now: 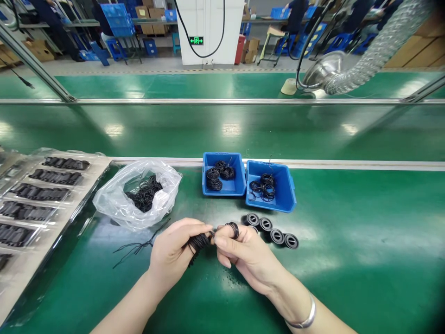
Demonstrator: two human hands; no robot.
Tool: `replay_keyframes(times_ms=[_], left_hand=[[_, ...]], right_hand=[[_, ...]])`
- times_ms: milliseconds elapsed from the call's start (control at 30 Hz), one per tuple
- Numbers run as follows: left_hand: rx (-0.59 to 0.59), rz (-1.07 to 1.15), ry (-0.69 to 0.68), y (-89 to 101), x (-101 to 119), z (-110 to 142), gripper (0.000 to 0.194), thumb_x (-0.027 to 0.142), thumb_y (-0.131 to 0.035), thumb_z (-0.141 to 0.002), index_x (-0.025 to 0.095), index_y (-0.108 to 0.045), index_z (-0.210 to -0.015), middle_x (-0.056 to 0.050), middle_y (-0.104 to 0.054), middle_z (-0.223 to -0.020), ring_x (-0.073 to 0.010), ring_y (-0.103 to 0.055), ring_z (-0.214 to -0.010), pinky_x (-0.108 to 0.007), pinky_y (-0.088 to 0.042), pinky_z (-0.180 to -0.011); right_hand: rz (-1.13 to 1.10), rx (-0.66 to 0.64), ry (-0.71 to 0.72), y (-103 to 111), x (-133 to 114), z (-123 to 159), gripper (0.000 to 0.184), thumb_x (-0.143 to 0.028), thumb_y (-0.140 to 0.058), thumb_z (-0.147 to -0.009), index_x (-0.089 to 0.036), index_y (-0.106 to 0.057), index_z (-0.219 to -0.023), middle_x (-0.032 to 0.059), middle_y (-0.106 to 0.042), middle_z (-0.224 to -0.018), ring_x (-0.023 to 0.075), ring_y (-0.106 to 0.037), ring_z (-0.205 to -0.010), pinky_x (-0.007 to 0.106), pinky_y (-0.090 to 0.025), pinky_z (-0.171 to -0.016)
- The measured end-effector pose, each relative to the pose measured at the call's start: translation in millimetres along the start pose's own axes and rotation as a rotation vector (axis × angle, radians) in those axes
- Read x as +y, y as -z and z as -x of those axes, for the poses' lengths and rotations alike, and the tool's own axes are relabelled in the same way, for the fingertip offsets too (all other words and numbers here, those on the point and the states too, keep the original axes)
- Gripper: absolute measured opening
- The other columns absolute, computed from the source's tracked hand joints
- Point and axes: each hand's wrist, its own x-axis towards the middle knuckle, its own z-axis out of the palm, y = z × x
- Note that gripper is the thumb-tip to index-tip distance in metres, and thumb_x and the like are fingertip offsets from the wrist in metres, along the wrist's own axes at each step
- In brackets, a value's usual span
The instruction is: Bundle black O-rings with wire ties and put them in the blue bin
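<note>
My left hand [175,253] is shut on a bunch of thin black rubber rings [199,242], and their loose ends hang below it. My right hand [245,255] pinches a single black rubber ring [234,230] at its fingertips, close to the bunch. Just beyond my right hand, several round black grommet-like parts [277,236] stand in a row on the green bench top [347,278]. One more part is partly hidden behind my fingers. A few loose black strands [134,248] lie to the left of my left hand.
Two blue plastic bins [224,178] [271,192] hold black ring bundles at the bench's far edge. A clear plastic bag [114,202] holds more rings. A tray of black parts [52,199] lies at left. Co-workers sit beyond a glass rail [222,101].
</note>
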Motion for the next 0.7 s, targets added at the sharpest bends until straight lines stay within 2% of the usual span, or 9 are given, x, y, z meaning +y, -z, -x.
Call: replay_keyframes(times_ms=[167,267,467,567,633,700], left_hand=[[-0.023,0.003,-0.013,-0.2,-0.9,1.3,0.034,0.0,-0.062,-0.086,0.022,-0.073,-0.11,-0.003,-0.076,-0.093,-0.014,-0.072,-0.085,-0.02,-0.057,-0.076],[-0.025,0.01,-0.001,-0.1,-0.4,2.6,0.035,-0.002,-0.062,-0.085,0.022,-0.073,-0.107,-0.003,-0.077,-0.094,-0.0138,-0.073,-0.087,-0.02,-0.057,-0.078],[-0.018,0.126,0.087,1.0,1.5,4.3,0.034,-0.001,-0.063,-0.085,0.025,-0.075,-0.104,-0.002,-0.078,-0.095,-0.0151,-0.074,-0.088,-0.022,-0.058,-0.08],[0.037,0.276,0.184,0.5,2.0,4.4,0.03,0.002,-0.062,-0.088,0.024,-0.074,-0.103,-0.003,-0.077,-0.097,-0.0176,-0.075,-0.091,-0.026,-0.059,-0.083],[0.09,0.419,0.271,-0.4,2.0,3.7,0.025,0.004,-0.06,-0.091,0.023,-0.072,-0.102,-0.004,-0.075,-0.101,-0.0204,-0.075,-0.092,-0.031,-0.062,-0.082],[0.126,0.512,0.353,-1.2,1.9,2.4,0.02,0.007,-0.059,-0.093,0.022,-0.07,-0.1,-0.004,-0.074,-0.1,-0.0217,-0.076,-0.091,-0.033,-0.064,-0.079]], right_hand=[[0.039,0.0,0.019,-0.2,-1.6,0.4,0.024,-0.029,-0.087,-0.073,-0.014,-0.069,-0.067,-0.0037,-0.055,-0.062,0.0068,-0.046,-0.051,0.026,-0.027,-0.055],[-0.007,-0.007,-0.021,0.5,-1.9,0.1,0.024,-0.026,-0.089,-0.069,-0.015,-0.068,-0.068,-0.003,-0.058,-0.067,0.0059,-0.047,-0.05,0.025,-0.026,-0.053],[-0.112,-0.065,-0.077,2.4,-0.5,-0.4,0.026,-0.022,-0.087,-0.073,-0.014,-0.064,-0.063,-0.0048,-0.05,-0.06,0.0059,-0.044,-0.05,0.023,-0.027,-0.051],[-0.226,-0.063,-0.031,3.7,-0.3,-1.9,0.024,-0.02,-0.081,-0.08,-0.014,-0.063,-0.066,-0.0063,-0.044,-0.057,0.0058,-0.04,-0.051,0.021,-0.032,-0.052],[-0.308,-0.022,0.021,4.3,-1.4,-2.9,0.017,-0.021,-0.078,-0.084,-0.015,-0.066,-0.074,-0.0034,-0.053,-0.067,0.0071,-0.046,-0.058,0.02,-0.039,-0.054],[-0.333,0.03,0.057,4.2,-2.9,-3.9,0.01,-0.023,-0.076,-0.086,-0.018,-0.068,-0.084,0.0012,-0.063,-0.087,0.0107,-0.057,-0.072,0.022,-0.046,-0.059]])
